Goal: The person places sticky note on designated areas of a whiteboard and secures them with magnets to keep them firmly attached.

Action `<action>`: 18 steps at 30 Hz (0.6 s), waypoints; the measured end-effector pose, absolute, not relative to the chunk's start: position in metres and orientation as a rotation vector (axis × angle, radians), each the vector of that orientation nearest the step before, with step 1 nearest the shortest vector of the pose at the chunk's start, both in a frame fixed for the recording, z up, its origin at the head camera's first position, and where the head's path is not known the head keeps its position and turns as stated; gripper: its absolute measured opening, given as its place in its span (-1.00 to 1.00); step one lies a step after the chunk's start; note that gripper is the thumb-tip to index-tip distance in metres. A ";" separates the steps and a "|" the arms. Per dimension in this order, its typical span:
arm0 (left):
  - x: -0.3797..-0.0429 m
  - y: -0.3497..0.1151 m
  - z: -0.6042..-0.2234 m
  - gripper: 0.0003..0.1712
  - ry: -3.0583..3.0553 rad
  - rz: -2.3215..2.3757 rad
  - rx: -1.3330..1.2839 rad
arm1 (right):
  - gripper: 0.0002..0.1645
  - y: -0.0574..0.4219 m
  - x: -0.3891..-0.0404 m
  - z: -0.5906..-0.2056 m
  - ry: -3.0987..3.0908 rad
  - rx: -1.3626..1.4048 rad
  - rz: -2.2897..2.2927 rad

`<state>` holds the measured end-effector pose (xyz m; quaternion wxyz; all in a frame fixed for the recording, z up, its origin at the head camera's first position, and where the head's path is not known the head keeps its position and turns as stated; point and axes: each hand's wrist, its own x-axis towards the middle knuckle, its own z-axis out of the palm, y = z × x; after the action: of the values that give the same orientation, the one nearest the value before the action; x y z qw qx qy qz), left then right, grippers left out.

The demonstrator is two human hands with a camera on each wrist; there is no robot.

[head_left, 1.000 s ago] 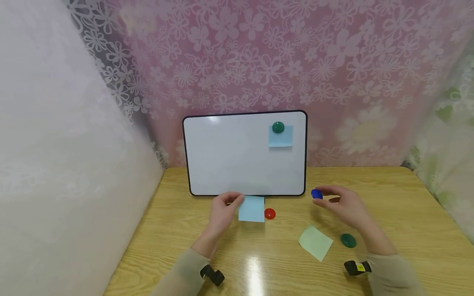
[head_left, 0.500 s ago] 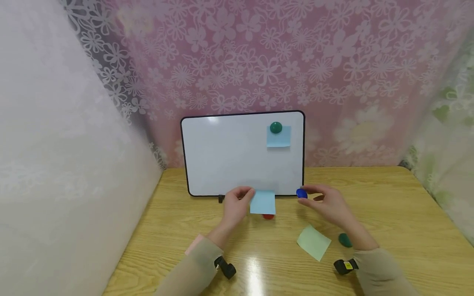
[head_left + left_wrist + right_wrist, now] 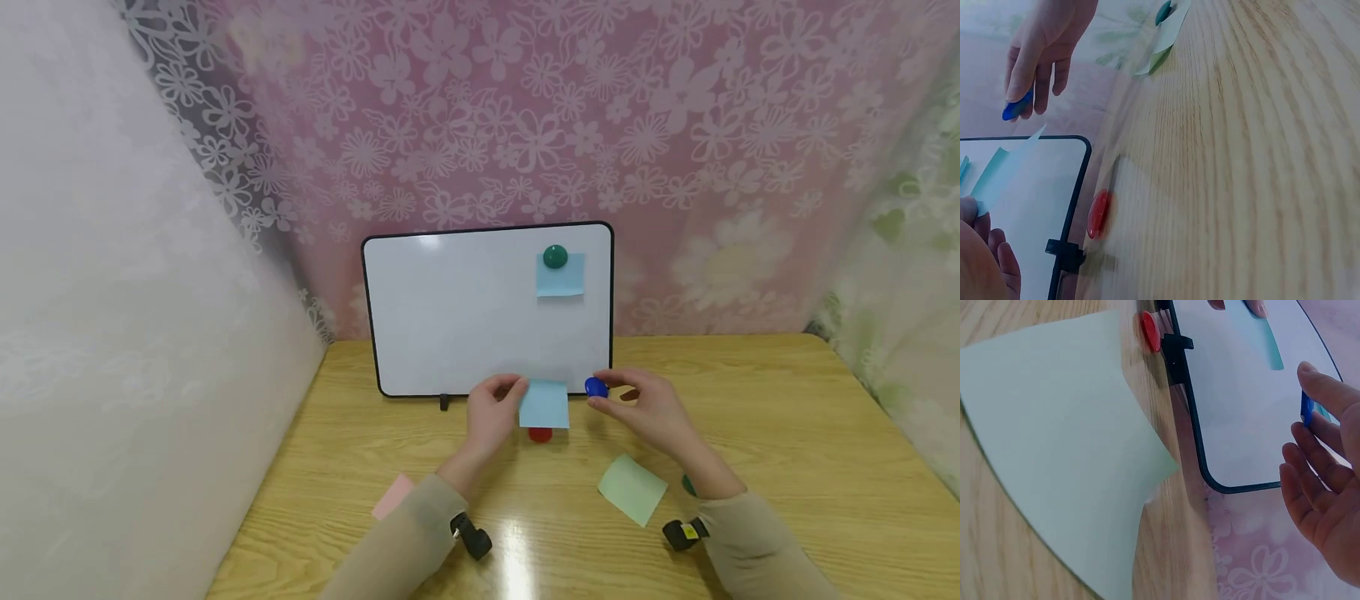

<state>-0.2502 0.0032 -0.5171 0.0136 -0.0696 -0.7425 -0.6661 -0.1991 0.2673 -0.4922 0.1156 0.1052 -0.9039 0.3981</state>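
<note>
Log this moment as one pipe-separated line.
left hand: pinches light-blue note | right hand: pinches blue magnet | whiteboard: second light-blue note pinned by green magnet | table: red magnet, green note

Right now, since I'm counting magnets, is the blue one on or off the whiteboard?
Off: the right hand pinches the blue magnet, apart from the whiteboard in the left wrist view.

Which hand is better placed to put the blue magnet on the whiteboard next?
Probably the right hand: it pinches the blue magnet close to the whiteboard, while the left hand is occupied holding a blue note.
</note>
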 end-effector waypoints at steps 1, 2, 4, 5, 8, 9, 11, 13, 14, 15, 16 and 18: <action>-0.251 0.005 -0.517 -0.80 -2.312 -2.070 -0.217 | -0.48 0.267 -0.200 -0.492 -2.644 0.309 1.168; -0.251 0.007 -0.516 -0.81 -2.314 -2.062 -0.209 | -0.47 0.266 -0.201 -0.493 -2.639 0.311 1.173; -0.252 0.011 -0.516 -0.81 -2.308 -2.042 -0.195 | -0.48 0.265 -0.203 -0.493 -2.631 0.314 1.172; -0.253 0.014 -0.516 -0.81 -2.302 -2.035 -0.188 | -0.48 0.264 -0.204 -0.493 -2.624 0.314 1.175; -0.255 0.021 -0.516 -0.83 -2.276 -2.022 -0.160 | -0.48 0.262 -0.208 -0.495 -2.606 0.312 1.181; -0.255 0.024 -0.517 -0.83 -2.267 -2.018 -0.158 | -0.48 0.262 -0.209 -0.495 -2.599 0.310 1.182; -0.256 0.028 -0.517 -0.84 -2.254 -2.007 -0.161 | -0.49 0.260 -0.210 -0.495 -2.583 0.305 1.192; -0.257 0.033 -0.518 -0.86 -2.247 -1.998 -0.164 | -0.48 0.258 -0.211 -0.494 -2.573 0.299 1.200; -0.257 0.034 -0.517 -0.86 -2.250 -1.989 -0.163 | -0.48 0.258 -0.212 -0.494 -2.567 0.295 1.203; -0.257 0.036 -0.517 -0.86 -2.251 -1.985 -0.161 | -0.48 0.257 -0.212 -0.494 -2.562 0.291 1.208; -0.257 0.038 -0.517 -0.86 -2.251 -1.981 -0.161 | -0.48 0.257 -0.212 -0.493 -2.557 0.287 1.211; -0.257 0.040 -0.517 -0.85 -2.250 -1.979 -0.150 | -0.48 0.256 -0.213 -0.493 -2.546 0.283 1.211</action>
<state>-0.2573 0.0403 -0.5172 0.0707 -0.0500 -0.7480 -0.6580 -0.2133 0.2555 -0.4928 0.1535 0.0986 -0.8879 0.4224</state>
